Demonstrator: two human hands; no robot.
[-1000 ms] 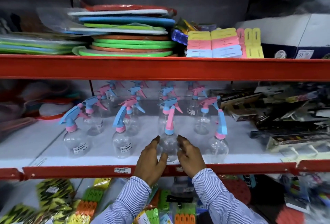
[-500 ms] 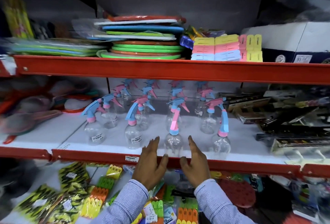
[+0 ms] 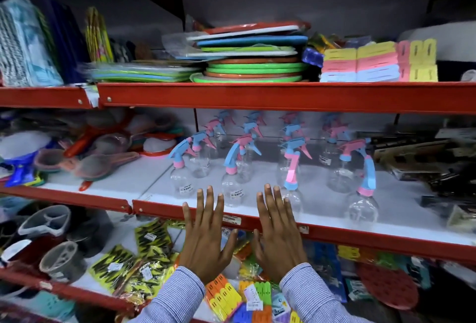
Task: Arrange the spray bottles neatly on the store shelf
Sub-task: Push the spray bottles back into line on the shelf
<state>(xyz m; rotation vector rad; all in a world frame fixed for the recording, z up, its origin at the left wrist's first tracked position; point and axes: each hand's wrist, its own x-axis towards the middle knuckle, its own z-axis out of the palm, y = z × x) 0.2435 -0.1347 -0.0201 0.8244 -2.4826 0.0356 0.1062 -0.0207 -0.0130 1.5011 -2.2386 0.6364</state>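
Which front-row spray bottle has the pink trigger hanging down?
The third spray bottle from the left, just beyond the right hand; the other front bottles' long hanging levers are blue.

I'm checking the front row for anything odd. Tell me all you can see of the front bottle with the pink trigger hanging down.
The spray bottle stands upright in the front row of the white shelf, third from the left. Its body looks like clear, empty plastic, round below. On top sit a blue collar, a blue spray head and a long pink trigger hanging down. The right hand, fingers spread flat, overlaps its lower body in this view; whether it touches is unclear. Nothing grips it. No label shows.
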